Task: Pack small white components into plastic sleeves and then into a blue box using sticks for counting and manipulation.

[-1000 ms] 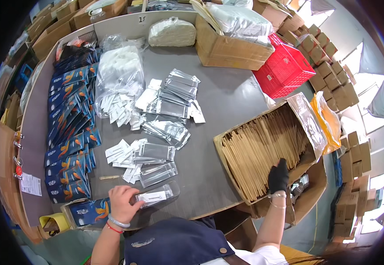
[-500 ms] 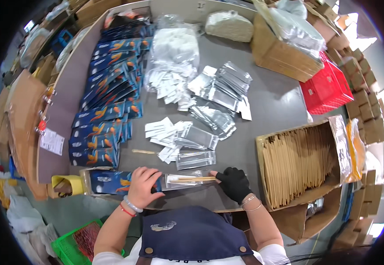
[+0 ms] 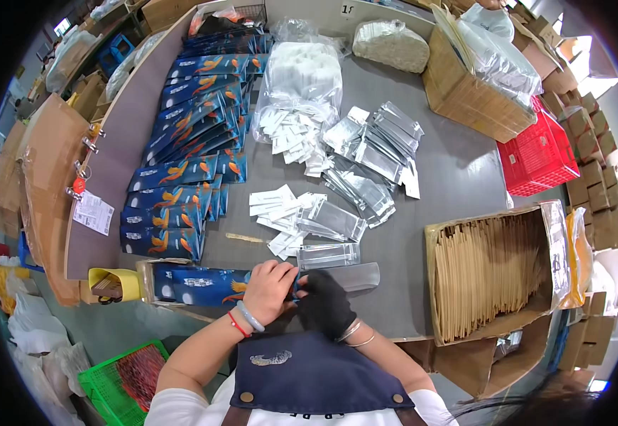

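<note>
A dark blue printed packet (image 3: 204, 278) lies along the near edge of the table, its left end in a narrow open carton (image 3: 147, 282). My bare left hand (image 3: 270, 290) presses over its right end with the fingers bent and close together. My right hand (image 3: 324, 302), in a black fingerless glove, touches the left one and pinches the packet's right end. From behind the glove a clear plastic sleeve (image 3: 357, 277) sticks out to the right. Just beyond my hands lie white sachets (image 3: 273, 206) and flat clear sleeves (image 3: 331, 254). My palms hide the packet's mouth.
Blue packets (image 3: 188, 121) stand stacked on the left. A bag of white sachets (image 3: 302, 74) lies at the back. On the right are a carton of wooden sticks (image 3: 490, 273), a red crate (image 3: 539, 156) and a carton of plastic sleeves (image 3: 472, 99). One stick (image 3: 245, 238) lies loose.
My right hand has moved left to meet my left hand, which has shifted slightly right. The wooden sticks and white sachet that lay between them are out of sight.
</note>
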Motion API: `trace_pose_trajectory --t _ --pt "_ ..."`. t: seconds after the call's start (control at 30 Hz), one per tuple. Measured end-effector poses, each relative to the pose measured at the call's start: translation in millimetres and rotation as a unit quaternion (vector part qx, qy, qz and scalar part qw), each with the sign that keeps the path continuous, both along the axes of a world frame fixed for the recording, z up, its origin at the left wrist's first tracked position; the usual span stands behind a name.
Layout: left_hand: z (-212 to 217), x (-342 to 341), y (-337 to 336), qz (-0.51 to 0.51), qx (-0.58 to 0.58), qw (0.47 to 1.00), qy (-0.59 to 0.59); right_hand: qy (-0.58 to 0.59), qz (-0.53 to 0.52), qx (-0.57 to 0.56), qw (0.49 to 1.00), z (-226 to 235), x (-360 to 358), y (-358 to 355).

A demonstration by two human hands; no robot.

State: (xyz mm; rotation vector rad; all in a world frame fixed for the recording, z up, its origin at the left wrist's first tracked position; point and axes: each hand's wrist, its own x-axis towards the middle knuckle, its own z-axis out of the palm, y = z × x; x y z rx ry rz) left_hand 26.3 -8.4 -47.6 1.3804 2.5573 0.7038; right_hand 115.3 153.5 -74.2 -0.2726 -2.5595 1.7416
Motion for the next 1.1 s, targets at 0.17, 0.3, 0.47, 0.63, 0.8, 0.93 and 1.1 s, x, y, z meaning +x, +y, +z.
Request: trace_pose_trajectory --t 0.17,0.3,0.47,0.63,0.8,0.93,1.1 --pt "6 -7 2 -0.074 -0.079 0.992 0.066 0.086 0.056 0.333 0.937 20 2 37" --pt "43 -30 -5 -0.124 -0.152 0.98 0.016 0.038 0.103 0.333 0.937 19 9 52" --pt "51 -97 -60 0.081 -0.072 0.965 0.239 -0.02 -0.006 0.321 0.947 43 17 68" --pt "-1 -12 -45 0.247 -0.028 0.968 0.042 -0.006 0.029 0.404 0.915 59 16 57" --pt "-26 3 -45 0.3 -0.004 0.954 -0.01 -0.009 0.053 0.419 0.907 62 14 52" --pt "-29 -1 -49 0.289 0.007 0.956 -0.055 -0.017 0.099 0.407 0.908 55 11 46" --pt "-32 0 -53 0.268 -0.003 0.962 -0.055 0.046 0.151 0.378 0.912 17 -4 -1"
